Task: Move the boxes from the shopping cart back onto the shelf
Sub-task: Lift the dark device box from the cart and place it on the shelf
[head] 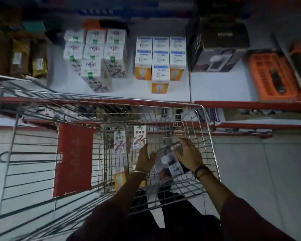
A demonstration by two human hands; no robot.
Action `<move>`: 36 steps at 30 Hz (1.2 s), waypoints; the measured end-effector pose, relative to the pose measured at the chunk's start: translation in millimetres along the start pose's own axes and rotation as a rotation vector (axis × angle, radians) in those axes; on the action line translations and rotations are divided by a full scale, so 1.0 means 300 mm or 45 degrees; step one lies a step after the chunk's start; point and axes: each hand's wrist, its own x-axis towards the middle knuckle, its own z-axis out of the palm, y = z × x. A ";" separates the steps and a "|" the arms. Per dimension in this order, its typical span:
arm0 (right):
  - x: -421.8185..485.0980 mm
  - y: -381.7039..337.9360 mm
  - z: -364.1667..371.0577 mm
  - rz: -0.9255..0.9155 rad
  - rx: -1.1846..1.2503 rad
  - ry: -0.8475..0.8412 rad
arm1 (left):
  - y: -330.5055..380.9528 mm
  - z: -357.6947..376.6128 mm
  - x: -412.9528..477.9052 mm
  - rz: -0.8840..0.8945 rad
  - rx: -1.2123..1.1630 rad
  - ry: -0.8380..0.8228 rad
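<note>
Inside cart (205, 119), right hand (189, 155) grips dark box (170, 164), left hand (146, 159) touching; long axis near-far.

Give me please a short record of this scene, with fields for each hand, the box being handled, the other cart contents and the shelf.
left hand: inside the shopping cart, fingers straight against the side of the dark box
right hand: curled over the far end of that box
also in cart: two purple-print boxes, one yellow bulb box
shelf: purple-print stack, bulb-box stack, larger dark cartons
task state: dark box not yet lifted out
</note>
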 end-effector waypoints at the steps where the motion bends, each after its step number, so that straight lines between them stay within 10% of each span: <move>1: 0.025 0.007 0.019 0.133 0.035 -0.070 | -0.013 0.015 0.019 -0.120 -0.010 0.010; 9: 0.163 0.089 0.135 0.584 0.274 -0.272 | -0.112 0.102 0.116 -0.608 -0.487 -0.055; 17: 0.139 0.090 0.104 0.480 0.272 -0.204 | -0.051 0.045 0.077 -0.698 -0.633 -0.073; 36: -0.196 -0.186 -0.509 0.006 0.428 0.820 | 0.476 -0.200 -0.254 0.314 -0.385 0.169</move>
